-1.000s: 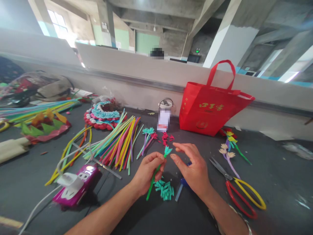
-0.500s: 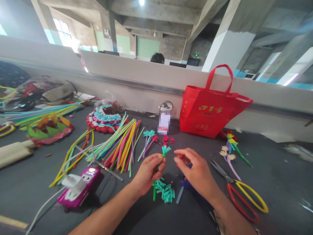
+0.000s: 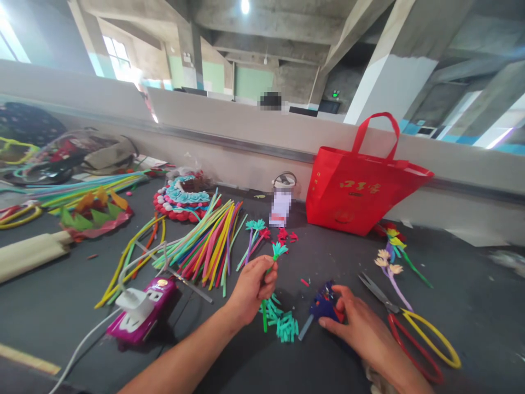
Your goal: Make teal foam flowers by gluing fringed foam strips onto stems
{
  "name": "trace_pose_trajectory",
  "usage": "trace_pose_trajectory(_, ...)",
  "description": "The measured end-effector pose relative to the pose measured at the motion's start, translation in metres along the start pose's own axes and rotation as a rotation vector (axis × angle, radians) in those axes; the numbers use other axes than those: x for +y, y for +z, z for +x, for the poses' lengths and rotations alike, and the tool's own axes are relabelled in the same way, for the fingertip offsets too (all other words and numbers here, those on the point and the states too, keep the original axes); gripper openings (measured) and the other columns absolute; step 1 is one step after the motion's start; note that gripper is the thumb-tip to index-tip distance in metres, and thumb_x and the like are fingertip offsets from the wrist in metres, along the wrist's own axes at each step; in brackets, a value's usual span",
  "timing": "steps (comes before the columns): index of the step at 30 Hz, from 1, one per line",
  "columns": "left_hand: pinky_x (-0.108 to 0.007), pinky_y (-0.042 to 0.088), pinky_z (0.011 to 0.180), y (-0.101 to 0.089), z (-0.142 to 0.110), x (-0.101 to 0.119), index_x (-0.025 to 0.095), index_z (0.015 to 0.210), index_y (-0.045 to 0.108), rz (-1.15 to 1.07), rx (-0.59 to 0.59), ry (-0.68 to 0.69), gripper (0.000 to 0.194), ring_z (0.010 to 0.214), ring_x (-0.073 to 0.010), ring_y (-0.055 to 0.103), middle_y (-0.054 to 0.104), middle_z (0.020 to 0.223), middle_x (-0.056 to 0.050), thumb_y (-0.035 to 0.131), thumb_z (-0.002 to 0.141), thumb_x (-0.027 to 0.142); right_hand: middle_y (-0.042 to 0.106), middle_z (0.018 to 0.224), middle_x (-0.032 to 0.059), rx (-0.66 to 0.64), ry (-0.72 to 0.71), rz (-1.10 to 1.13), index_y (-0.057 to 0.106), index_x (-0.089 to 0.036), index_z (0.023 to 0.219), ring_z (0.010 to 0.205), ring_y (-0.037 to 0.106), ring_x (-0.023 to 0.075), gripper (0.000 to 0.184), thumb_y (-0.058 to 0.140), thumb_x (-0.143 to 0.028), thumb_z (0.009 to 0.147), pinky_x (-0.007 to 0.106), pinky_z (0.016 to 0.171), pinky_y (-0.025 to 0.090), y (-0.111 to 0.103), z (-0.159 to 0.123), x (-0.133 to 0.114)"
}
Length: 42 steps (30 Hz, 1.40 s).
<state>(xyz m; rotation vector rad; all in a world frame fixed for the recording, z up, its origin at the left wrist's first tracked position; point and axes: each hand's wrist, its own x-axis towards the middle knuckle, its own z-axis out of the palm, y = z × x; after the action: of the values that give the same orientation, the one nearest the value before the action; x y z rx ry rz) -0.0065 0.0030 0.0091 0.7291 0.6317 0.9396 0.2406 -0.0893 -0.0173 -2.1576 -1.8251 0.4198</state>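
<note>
My left hand [image 3: 255, 287] is closed round the green stem of a small turquoise craft flower [image 3: 279, 249], whose head points up above the fingers. The stem's lower end comes out below the hand, beside a pile of short turquoise pieces [image 3: 285, 326]. To the right, my right hand [image 3: 353, 317] is spread with thumb and fingers apart at a dark blue glue gun [image 3: 324, 301]. A translucent glue stick [image 3: 305, 327] juts from the gun's near left side. Part of the gun is hidden behind the hand.
Scissors [image 3: 388, 303] with red and yellow handles lie at the right, near finished flowers [image 3: 389, 265]. A red bag [image 3: 361, 191] stands behind. Left of my hands are bundled coloured stems [image 3: 213, 241] and a purple power strip [image 3: 141, 312] with a white cable.
My right hand has moved down and right, away from the flower, to the glue gun. My left hand still holds the flower in about the same place. The view has shifted slightly.
</note>
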Motion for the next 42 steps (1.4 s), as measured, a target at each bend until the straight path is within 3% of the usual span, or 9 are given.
trace_pose_trajectory(4, -0.02, 0.011, 0.04, 0.0, 0.001, 0.001, 0.017, 0.074, 0.053, 0.008, 0.02, 0.009, 0.028, 0.039, -0.0014, 0.021, 0.036, 0.052, 0.01, 0.068, 0.077, 0.04, 0.067, 0.093, 0.0051, 0.041, 0.029, 0.078, 0.051, -0.021, 0.118, 0.09, 0.068, 0.0254, 0.049, 0.065, -0.041, 0.076, 0.037, 0.08, 0.053, 0.004, -0.004, 0.007)
trace_pose_trajectory(9, -0.02, 0.011, 0.04, -0.001, 0.003, 0.0, 0.017, 0.073, 0.052, 0.018, 0.022, -0.002, 0.029, 0.039, -0.0011, 0.021, 0.036, 0.053, 0.01, 0.069, 0.077, 0.04, 0.068, 0.108, 0.0117, 0.113, -0.022, -0.082, 0.06, -0.021, 0.109, 0.103, 0.067, 0.0319, 0.04, 0.068, -0.036, 0.074, 0.041, 0.083, 0.054, 0.016, -0.015, 0.016)
trace_pose_trajectory(17, -0.02, 0.011, 0.04, -0.003, 0.002, 0.0, 0.016, 0.075, 0.053, 0.021, 0.004, 0.001, 0.027, 0.04, -0.0013, 0.021, 0.036, 0.054, 0.01, 0.067, 0.08, 0.039, 0.067, 0.09, 0.0079, 0.136, -0.012, -0.082, 0.067, -0.021, 0.098, 0.082, 0.069, 0.0247, 0.025, 0.058, -0.025, 0.075, 0.035, 0.08, 0.052, 0.025, -0.017, 0.019)
trace_pose_trajectory(22, -0.019, 0.011, 0.04, 0.0, 0.001, 0.001, 0.017, 0.075, 0.053, 0.005, 0.01, -0.002, 0.027, 0.039, -0.0015, 0.02, 0.036, 0.053, 0.01, 0.068, 0.078, 0.04, 0.07, 0.099, 0.0096, 0.12, 0.058, 0.334, 0.064, -0.021, 0.101, 0.095, 0.068, 0.0276, 0.029, 0.06, -0.033, 0.075, 0.04, 0.086, 0.052, 0.002, -0.022, 0.011)
trace_pose_trajectory(26, -0.02, 0.01, 0.04, -0.001, 0.001, -0.003, 0.017, 0.076, 0.054, 0.009, 0.002, -0.017, 0.026, 0.04, -0.002, 0.019, 0.036, 0.054, 0.009, 0.067, 0.079, 0.039, 0.072, 0.089, 0.0089, 0.065, 0.043, 0.892, 0.063, -0.022, 0.107, 0.075, 0.068, 0.0238, 0.038, 0.063, -0.048, 0.08, 0.031, 0.061, 0.054, -0.023, -0.029, -0.011)
trace_pose_trajectory(29, -0.02, 0.01, 0.04, -0.001, 0.002, -0.003, 0.017, 0.075, 0.054, 0.011, 0.011, -0.018, 0.024, 0.041, -0.0025, 0.019, 0.036, 0.054, 0.009, 0.066, 0.079, 0.037, 0.071, 0.087, 0.0094, -0.036, 0.062, 1.166, 0.065, -0.021, 0.107, 0.059, 0.061, 0.018, 0.043, 0.068, -0.053, 0.079, 0.028, 0.049, 0.049, -0.025, -0.028, -0.031)
trace_pose_trajectory(33, -0.02, 0.01, 0.04, 0.001, 0.0, -0.001, 0.017, 0.073, 0.054, 0.04, 0.037, -0.029, 0.023, 0.04, -0.0025, 0.02, 0.036, 0.053, 0.009, 0.065, 0.078, 0.036, 0.062, 0.07, 0.0025, -0.172, 0.065, 1.362, 0.066, -0.022, 0.104, 0.048, 0.048, 0.0099, 0.045, 0.073, -0.056, 0.075, 0.02, 0.041, 0.038, -0.006, -0.024, -0.051)
trace_pose_trajectory(38, -0.02, 0.011, 0.04, 0.003, -0.002, -0.003, 0.017, 0.074, 0.054, 0.053, 0.022, -0.036, 0.023, 0.041, -0.0024, 0.02, 0.036, 0.055, 0.009, 0.065, 0.078, 0.036, 0.057, 0.066, -0.0016, -0.415, 0.012, 1.508, 0.063, -0.024, 0.096, 0.041, 0.038, 0.0056, 0.053, 0.087, -0.054, 0.06, 0.019, 0.036, 0.033, 0.007, -0.018, -0.051)
trace_pose_trajectory(42, -0.02, 0.009, 0.04, 0.002, -0.002, -0.005, 0.017, 0.074, 0.054, 0.049, 0.014, -0.054, 0.023, 0.041, -0.0024, 0.019, 0.036, 0.055, 0.009, 0.065, 0.079, 0.037, 0.054, 0.066, -0.0019, -0.413, -0.037, 1.468, 0.063, -0.024, 0.095, 0.042, 0.038, 0.0069, 0.053, 0.09, -0.05, 0.057, 0.02, 0.035, 0.032, 0.002, -0.018, -0.05)
